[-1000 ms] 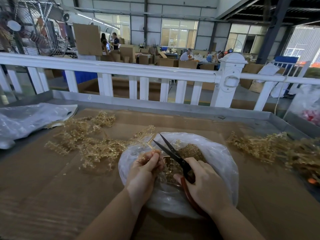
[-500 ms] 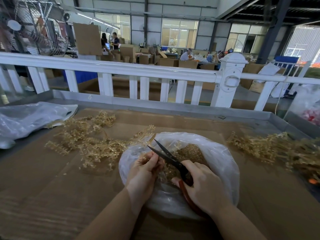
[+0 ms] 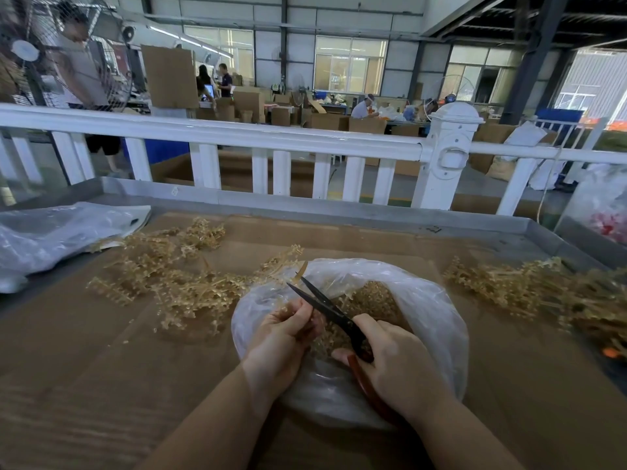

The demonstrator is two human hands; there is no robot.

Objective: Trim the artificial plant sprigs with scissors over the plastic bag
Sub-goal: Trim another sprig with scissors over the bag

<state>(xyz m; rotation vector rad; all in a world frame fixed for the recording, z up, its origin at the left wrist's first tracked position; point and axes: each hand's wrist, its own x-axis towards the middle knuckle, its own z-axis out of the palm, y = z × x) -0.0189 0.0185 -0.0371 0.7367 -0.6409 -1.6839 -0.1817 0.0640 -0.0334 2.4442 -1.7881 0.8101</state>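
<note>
My left hand [image 3: 283, 337] pinched a light, springy sprig [image 3: 288, 308] near its stem over the bag [image 3: 437, 320]; right hand [image 3: 397, 368] gripped the scissors [image 3: 325, 307], blades slightly apart.

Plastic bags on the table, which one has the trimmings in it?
The open plastic bag under both hands; the other bag lies flat at the far left.
</note>
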